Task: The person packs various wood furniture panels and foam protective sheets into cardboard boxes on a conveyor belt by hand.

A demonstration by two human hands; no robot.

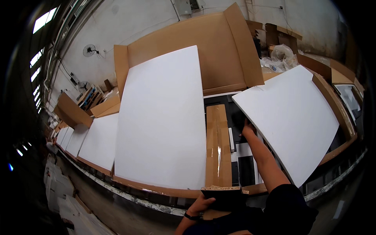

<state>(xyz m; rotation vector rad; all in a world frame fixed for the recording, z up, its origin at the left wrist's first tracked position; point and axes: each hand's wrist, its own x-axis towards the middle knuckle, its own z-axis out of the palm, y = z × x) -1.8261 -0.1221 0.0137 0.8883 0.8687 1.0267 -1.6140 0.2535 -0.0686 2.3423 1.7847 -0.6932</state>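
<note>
Warehouse worktop [129, 194] crowded with open cartons; right hand [246, 127] has fingers clamped on the white panel's [290, 113] near-left edge, left hand [201, 205] grips a dark board [225, 196] near centre.

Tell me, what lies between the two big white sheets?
In the head view, a long taped cardboard box lies between the left sheet and the right sheet, beside dark panels.

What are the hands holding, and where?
The right hand grips the white board at its left edge. The left hand holds the dark panel at its left end.
</note>
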